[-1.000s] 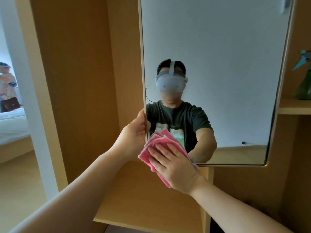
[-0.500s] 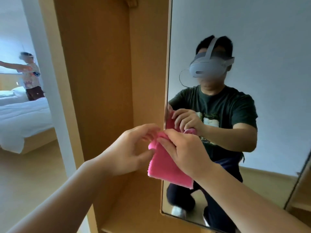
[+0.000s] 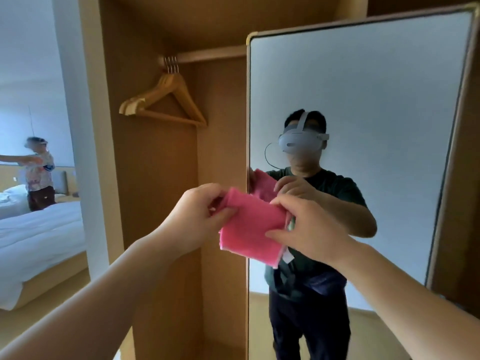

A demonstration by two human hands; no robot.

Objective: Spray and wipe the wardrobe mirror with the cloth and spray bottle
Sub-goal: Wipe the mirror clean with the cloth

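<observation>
A folded pink cloth (image 3: 253, 227) hangs in the air in front of the mirror's left edge, held between both hands. My left hand (image 3: 197, 219) pinches its left end between thumb and fingers. My right hand (image 3: 309, 229) grips its right side, thumb on the front. The tall wardrobe mirror (image 3: 363, 100) stands to the right in a thin gold frame and reflects me and the cloth. The cloth is off the glass. No spray bottle shows in this view.
Left of the mirror is an open wooden wardrobe bay (image 3: 161, 178) with several wooden hangers (image 3: 166, 102) on a rail. Farther left, through a doorway, a white bed (image 3: 39, 235) and another person (image 3: 39, 172) are visible. Dark wood panelling (image 3: 465, 178) borders the mirror's right side.
My right hand lifted the cloth off the lower mirror glass, and my left hand left the mirror's edge and took the cloth's other end. The view has swung upward and back.
</observation>
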